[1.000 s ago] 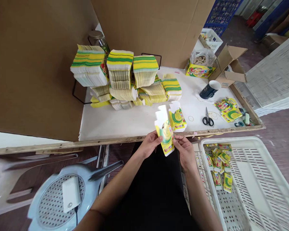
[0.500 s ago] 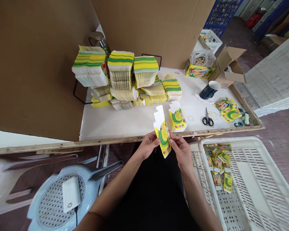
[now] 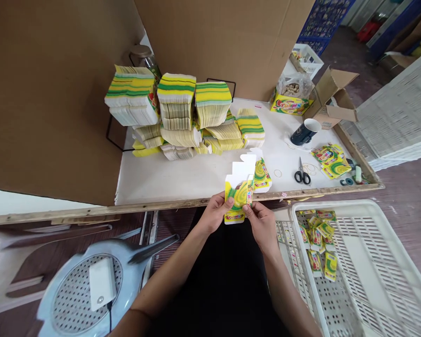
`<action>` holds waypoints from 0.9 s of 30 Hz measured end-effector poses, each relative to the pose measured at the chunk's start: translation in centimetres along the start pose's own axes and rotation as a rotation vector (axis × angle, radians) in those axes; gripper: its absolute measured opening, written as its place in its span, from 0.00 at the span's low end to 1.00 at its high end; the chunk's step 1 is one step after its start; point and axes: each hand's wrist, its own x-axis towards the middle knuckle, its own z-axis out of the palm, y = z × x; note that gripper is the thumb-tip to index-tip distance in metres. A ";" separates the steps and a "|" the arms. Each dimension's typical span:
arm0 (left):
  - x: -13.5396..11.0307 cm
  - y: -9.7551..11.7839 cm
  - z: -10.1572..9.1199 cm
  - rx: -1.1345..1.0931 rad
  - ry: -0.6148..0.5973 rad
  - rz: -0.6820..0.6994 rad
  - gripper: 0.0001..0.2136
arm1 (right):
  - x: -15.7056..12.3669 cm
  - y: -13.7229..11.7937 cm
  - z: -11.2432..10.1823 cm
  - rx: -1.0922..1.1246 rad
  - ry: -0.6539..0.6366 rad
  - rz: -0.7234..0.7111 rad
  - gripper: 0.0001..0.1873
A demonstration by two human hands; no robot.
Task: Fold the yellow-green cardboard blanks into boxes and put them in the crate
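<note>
Between my two hands is a yellow and green printed carton [image 3: 239, 194], with white flaps standing up at its top end. My left hand [image 3: 215, 213] grips its left edge, thumb on the printed front. On the right edge, my right hand [image 3: 260, 220] pinches the carton low down, thumb in front. Just behind it on the table lies a small stack of unfolded cartons [image 3: 262, 177], partly covered by the held one. Farther back stand several bundles of flat cartons [image 3: 177, 100], piled on each other.
A white plastic crate [image 3: 372, 208] at my right holds several folded boxes [image 3: 317, 236]. Scissors [image 3: 302, 174], a dark mug [image 3: 305, 132] and loose cartons [image 3: 333, 160] lie on the right of the table [image 3: 161, 182]. A blue stool [image 3: 80, 290] with a white power bank [image 3: 102, 283] stands at left.
The carton has turned from a slanted, narrow view to face me more squarely, and its flaps now reach farther right. My right hand has shifted slightly along its edge. Both hands keep hold.
</note>
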 end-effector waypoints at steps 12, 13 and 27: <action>-0.2 0.0 -0.1 -0.069 -0.162 -0.019 0.22 | -0.2 0.2 0.2 0.347 -0.094 0.180 0.22; -0.3 0.0 -0.1 -0.066 -0.154 -0.019 0.22 | -0.3 0.3 0.3 0.347 -0.084 0.171 0.22; 0.5 -0.5 0.2 0.076 0.162 0.037 0.21 | -0.3 1.1 0.3 -0.071 0.086 -0.035 0.16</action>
